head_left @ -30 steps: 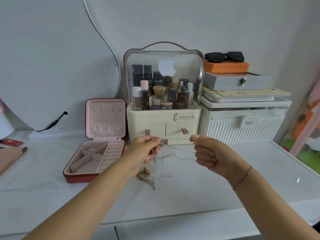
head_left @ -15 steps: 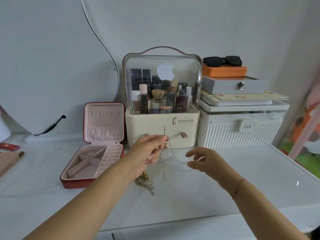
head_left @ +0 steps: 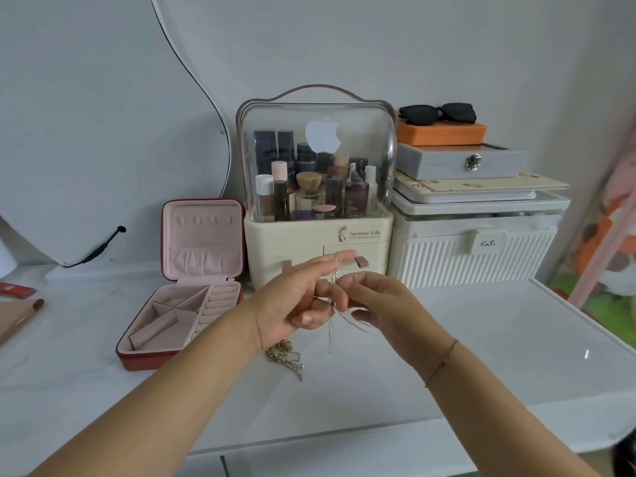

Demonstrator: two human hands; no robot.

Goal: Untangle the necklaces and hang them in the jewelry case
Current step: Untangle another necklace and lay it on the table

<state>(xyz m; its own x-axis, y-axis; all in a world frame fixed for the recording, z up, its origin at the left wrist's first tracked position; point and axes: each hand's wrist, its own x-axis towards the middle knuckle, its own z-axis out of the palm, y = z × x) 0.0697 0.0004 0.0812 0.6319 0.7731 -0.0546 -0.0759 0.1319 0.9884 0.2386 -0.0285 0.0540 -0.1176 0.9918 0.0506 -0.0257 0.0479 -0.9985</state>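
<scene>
Head view looks down on two bare hands meeting over a white marble table [head_left: 481, 339]. A left hand [head_left: 292, 301] has its forefinger held out straight while its thumb and other fingers curl in and pinch a thin silver necklace [head_left: 330, 335]. The right hand [head_left: 392, 308], just beside it and almost touching, has its fingertips [head_left: 344, 291] closed on the same chain. Loose strands hang in a blurred bunch below both sets of fingers, clear of the table. Under the left wrist, below and slightly left of the fingers, a tangled heap of gold necklaces [head_left: 285, 358] lies on the marble. The jewelry case [head_left: 148, 361], red outside and pink inside, sits well to the left of the fingers with its lid upright. Beyond the fingertips stands a cream cosmetics organiser [head_left: 316, 235] with a clear dome.
</scene>
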